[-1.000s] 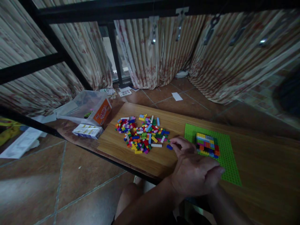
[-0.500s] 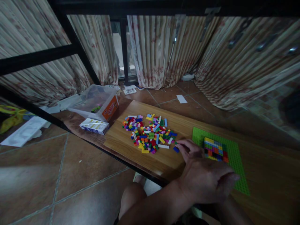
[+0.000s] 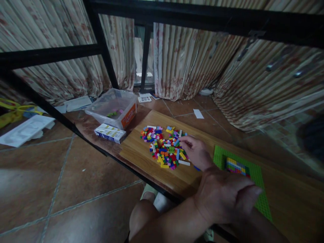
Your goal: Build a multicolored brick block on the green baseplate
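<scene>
My right hand (image 3: 196,152) reaches out over the right side of a pile of colourful toy bricks (image 3: 164,157). Its fingertips are pinched together among the bricks; whatever they grip is too small to make out. Partly covered by that hand's wrist lies a blue brick (image 3: 196,167). In front of my right forearm is my left hand (image 3: 225,194), curled, with most fingers hidden, so its contents do not show. Right of my hands, a green baseplate (image 3: 258,179) carries a flat block of joined bricks (image 3: 236,165), its lower part behind my hand.
Bricks and baseplate lie on a wooden board (image 3: 141,148). To the left stand a clear plastic bin (image 3: 108,104) with a few pieces inside and a small box (image 3: 110,133). A dark metal frame (image 3: 106,57) crosses above; curtains (image 3: 187,64) hang behind.
My right hand has moved left and away from me, from the pile's near right edge to its upper right. My left hand stays nearly in place. The view has shifted slightly.
</scene>
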Motion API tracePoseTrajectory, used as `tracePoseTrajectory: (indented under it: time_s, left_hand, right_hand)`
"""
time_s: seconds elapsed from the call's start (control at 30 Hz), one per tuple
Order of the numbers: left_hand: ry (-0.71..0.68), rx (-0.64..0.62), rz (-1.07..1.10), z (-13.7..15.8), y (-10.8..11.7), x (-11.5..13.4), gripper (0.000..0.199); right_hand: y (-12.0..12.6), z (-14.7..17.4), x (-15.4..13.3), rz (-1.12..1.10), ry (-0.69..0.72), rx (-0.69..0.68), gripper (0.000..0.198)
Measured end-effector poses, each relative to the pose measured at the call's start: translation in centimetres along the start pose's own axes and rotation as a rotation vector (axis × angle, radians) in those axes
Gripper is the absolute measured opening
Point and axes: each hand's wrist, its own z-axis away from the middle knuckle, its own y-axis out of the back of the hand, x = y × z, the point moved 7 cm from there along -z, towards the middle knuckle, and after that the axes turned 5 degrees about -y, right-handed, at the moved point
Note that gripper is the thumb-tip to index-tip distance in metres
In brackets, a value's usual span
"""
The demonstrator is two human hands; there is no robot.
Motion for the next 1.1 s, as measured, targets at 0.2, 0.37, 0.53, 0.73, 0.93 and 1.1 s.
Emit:
tracePoseTrajectory:
  time_s: [0.2,0.37,0.53,0.73,0.93,1.1]
  left_hand:
    - [0.032,0.118,0.035,0.1,2.4,-0.7,0.032]
    - [0.085,0.161,0.072,0.2,3.4,-1.0,0.034]
    - [0.105,0.126,0.081,0.2,3.2,-1.0,0.03]
    - [0.103,0.132,0.081,0.2,3.1,-1.1,0.033]
    - [0.102,0.166,0.084,0.1,3.4,-1.2,0.032]
    - [0.131,0.286,0.137,0.1,5.1,-1.5,0.02]
  right_hand:
    - [-4.7,-3.6,-2.3,0.235,0.233,-0.253,0.02]
    - [-6.0,-3.6,-2.2,0.285,0.304,-0.372,0.019]
    - [-5.2,-3.3,-1.4,0.276,0.26,-0.347,0.018]
    - [-5.0,-3.0,-1.4,0.327,0.244,-0.328,0.021]
    - [-4.8,-2.8,-1.9,0.242,0.202,-0.297,0.015]
    - [-1.0,-1.8,-1.1,-0.011,0.024,-0.183,0.015]
